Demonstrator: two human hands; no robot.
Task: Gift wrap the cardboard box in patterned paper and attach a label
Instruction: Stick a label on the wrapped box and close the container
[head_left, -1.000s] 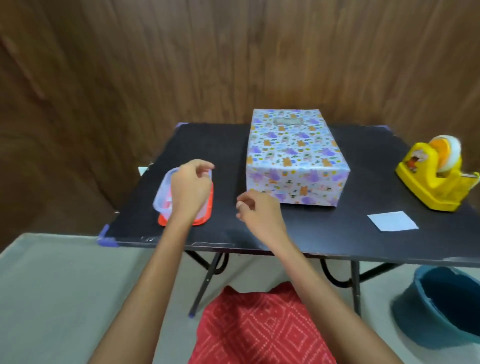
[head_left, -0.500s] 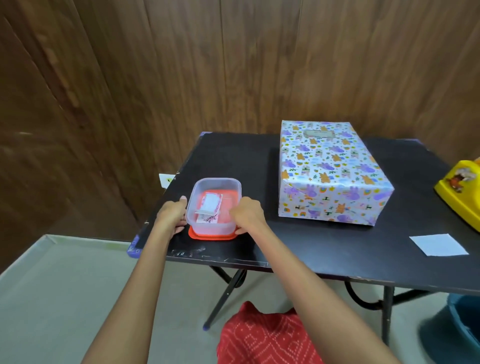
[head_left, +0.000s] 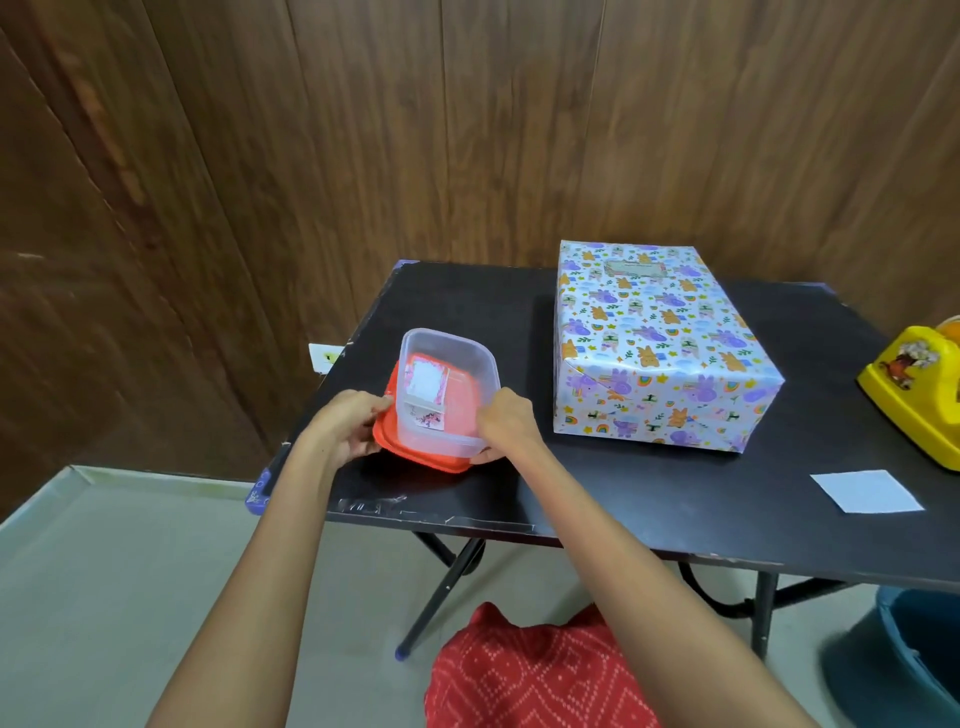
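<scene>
The box wrapped in patterned paper (head_left: 655, 343) stands on the black table (head_left: 623, 488), with a label (head_left: 635, 268) stuck near its far top edge. At the table's left front, a clear plastic container (head_left: 457, 374) sits tilted on its red lid (head_left: 415, 457); label stickers (head_left: 426, 395) lie inside. My left hand (head_left: 347, 426) grips the lid and container at the left side. My right hand (head_left: 506, 423) grips the container's right front corner.
A yellow tape dispenser (head_left: 914, 389) stands at the right edge. A white paper square (head_left: 866, 491) lies near the table's front right. A blue bin (head_left: 919, 654) sits on the floor at lower right. Wooden wall panels rise behind the table.
Both hands went from hovering to gripping the container's two sides. The container is now raised at the front and tilted on its lid. The camera view has shifted left.
</scene>
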